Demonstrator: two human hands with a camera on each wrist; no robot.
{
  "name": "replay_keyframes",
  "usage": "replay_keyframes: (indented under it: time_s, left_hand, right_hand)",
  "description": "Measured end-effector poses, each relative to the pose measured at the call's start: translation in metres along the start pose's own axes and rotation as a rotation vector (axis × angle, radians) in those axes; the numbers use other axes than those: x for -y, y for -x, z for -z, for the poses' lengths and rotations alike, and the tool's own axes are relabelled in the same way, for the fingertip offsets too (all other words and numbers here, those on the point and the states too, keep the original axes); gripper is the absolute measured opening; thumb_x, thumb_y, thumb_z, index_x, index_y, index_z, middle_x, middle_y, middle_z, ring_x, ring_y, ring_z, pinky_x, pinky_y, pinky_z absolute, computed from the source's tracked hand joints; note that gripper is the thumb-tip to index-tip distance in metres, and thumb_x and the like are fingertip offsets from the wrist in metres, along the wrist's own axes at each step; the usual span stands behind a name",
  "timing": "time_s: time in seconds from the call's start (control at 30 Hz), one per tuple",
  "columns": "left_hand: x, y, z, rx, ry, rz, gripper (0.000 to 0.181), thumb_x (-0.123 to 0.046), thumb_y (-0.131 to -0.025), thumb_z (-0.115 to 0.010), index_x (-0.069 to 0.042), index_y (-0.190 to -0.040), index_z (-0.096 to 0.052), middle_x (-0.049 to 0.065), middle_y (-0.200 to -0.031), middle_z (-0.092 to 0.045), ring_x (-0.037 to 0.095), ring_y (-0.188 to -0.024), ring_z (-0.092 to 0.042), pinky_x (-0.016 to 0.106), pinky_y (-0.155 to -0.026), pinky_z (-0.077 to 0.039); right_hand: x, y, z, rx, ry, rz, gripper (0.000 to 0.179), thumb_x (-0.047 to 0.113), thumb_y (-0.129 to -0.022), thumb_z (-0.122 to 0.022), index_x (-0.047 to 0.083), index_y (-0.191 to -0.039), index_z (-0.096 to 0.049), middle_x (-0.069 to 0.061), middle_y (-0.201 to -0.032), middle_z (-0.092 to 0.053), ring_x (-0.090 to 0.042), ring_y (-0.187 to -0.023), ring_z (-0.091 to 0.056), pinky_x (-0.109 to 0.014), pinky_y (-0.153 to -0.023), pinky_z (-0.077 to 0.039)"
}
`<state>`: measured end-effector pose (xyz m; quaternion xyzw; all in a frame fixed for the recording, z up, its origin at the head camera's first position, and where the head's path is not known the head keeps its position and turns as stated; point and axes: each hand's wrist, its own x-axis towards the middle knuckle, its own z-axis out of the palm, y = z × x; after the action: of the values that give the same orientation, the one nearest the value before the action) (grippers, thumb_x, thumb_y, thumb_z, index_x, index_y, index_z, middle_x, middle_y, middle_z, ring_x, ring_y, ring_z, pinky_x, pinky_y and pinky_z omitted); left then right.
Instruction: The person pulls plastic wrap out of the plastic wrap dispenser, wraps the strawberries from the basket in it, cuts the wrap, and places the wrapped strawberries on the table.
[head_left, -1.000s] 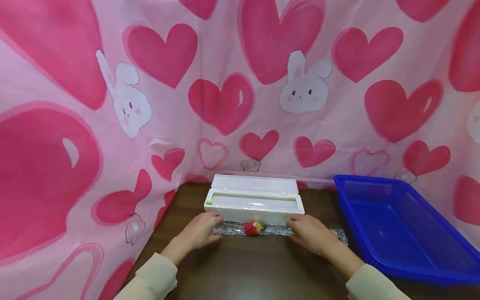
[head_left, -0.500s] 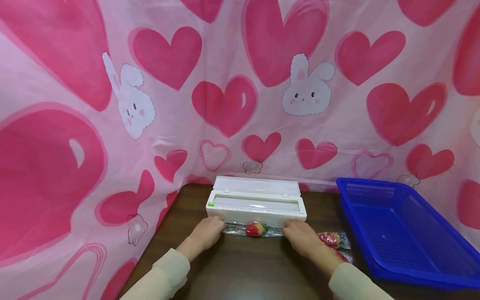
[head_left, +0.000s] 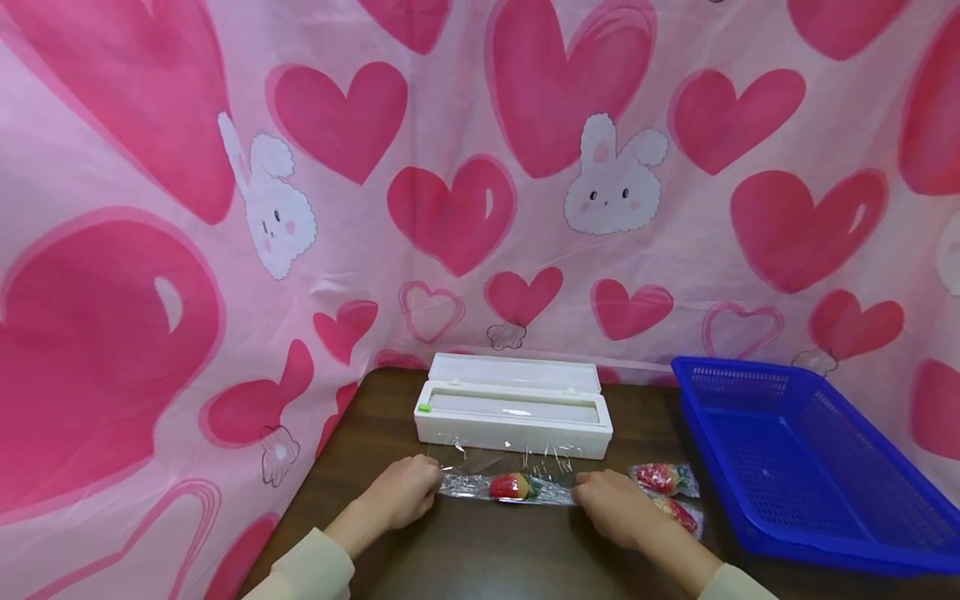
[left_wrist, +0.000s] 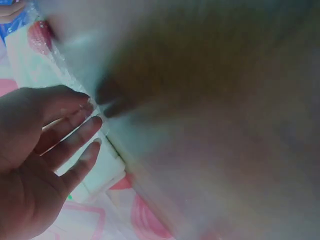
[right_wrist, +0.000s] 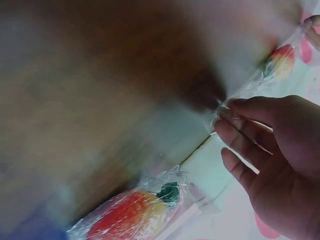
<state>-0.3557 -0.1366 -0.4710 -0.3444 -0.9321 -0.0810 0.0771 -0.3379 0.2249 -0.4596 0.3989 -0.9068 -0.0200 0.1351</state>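
A red and yellow strawberry (head_left: 510, 487) with green leaves lies rolled in a strip of clear cling film (head_left: 467, 487) in the head view. My left hand (head_left: 405, 490) pinches the strip's left end between thumb and fingertips. At the other end my right hand (head_left: 611, 504) pinches the film the same way, as the right wrist view also shows. Loose film with a ragged edge spreads from the strip toward the white cling film dispenser (head_left: 517, 435) behind it. Whether that film still joins the dispenser, I cannot tell.
The dispenser's lid (head_left: 517, 372) stands raised, and a green slider (head_left: 424, 408) sits at its left. Two wrapped strawberries, one farther (head_left: 660, 478) and one nearer (head_left: 678, 515), lie right of my right hand. A blue basket (head_left: 757, 537) occupies the table's right side.
Both hands first move inward along the film, then pull the strip and strawberry toward me, away from the dispenser. A ragged film edge now shows in front of the box.
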Motion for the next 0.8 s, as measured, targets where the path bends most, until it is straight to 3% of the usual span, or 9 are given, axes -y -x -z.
replay_keyframes:
  time_s: [0.1, 0.27, 0.43, 0.6, 0.8]
  left_hand:
    - [-0.003, 0.010, -0.001, -0.014, 0.062, -0.041, 0.024, -0.004, -0.082, -0.076, -0.019, -0.068, -0.064, -0.010, -0.068, -0.054, 0.006, -0.062, -0.049, 0.025, -0.056, -0.044]
    - [-0.010, 0.024, 0.003, -0.029, 0.203, -0.046, 0.015, -0.003, -0.086, -0.074, -0.017, -0.081, -0.070, -0.015, -0.077, -0.058, -0.001, -0.071, -0.052, 0.021, -0.065, -0.049]
    - [-0.015, 0.034, 0.006, -0.055, 0.289, -0.059, 0.011, -0.003, -0.090, -0.073, -0.013, -0.092, -0.070, -0.010, -0.085, -0.068, -0.001, -0.079, -0.058, 0.024, -0.073, -0.054]
    - [-0.015, 0.042, 0.004, -0.085, 0.361, -0.090, 0.012, -0.002, -0.094, -0.071, -0.013, -0.096, -0.065, -0.007, -0.089, -0.071, -0.001, -0.082, -0.061, 0.025, -0.074, -0.055]
    - [-0.014, 0.046, 0.000, -0.133, 0.443, -0.098, 0.012, 0.000, -0.096, -0.068, -0.011, -0.100, -0.064, -0.005, -0.093, -0.073, 0.003, -0.086, -0.065, 0.026, -0.076, -0.056]
  right_hand:
    - [0.004, 0.010, 0.002, -0.015, -0.027, 0.005, 0.021, 0.006, -0.081, -0.076, 0.019, -0.071, -0.063, 0.008, -0.074, -0.055, -0.013, -0.061, -0.053, -0.032, -0.054, -0.043]
    - [0.005, 0.026, 0.007, -0.034, -0.122, 0.001, 0.020, 0.010, -0.083, -0.079, 0.020, -0.077, -0.063, 0.010, -0.085, -0.054, -0.008, -0.073, -0.052, -0.030, -0.060, -0.046]
    - [0.003, 0.039, 0.009, -0.028, -0.252, -0.003, 0.021, 0.008, -0.083, -0.078, 0.022, -0.084, -0.063, 0.014, -0.086, -0.054, -0.003, -0.076, -0.050, -0.028, -0.062, -0.046]
    - [0.001, 0.051, 0.006, -0.084, -0.369, -0.034, 0.026, 0.007, -0.083, -0.079, 0.023, -0.091, -0.060, 0.017, -0.087, -0.057, -0.001, -0.081, -0.054, -0.030, -0.066, -0.050]
    - [-0.004, 0.059, 0.002, -0.064, -0.534, -0.112, 0.018, 0.013, -0.092, -0.074, 0.023, -0.092, -0.060, 0.020, -0.085, -0.056, 0.003, -0.078, -0.051, -0.027, -0.064, -0.047]
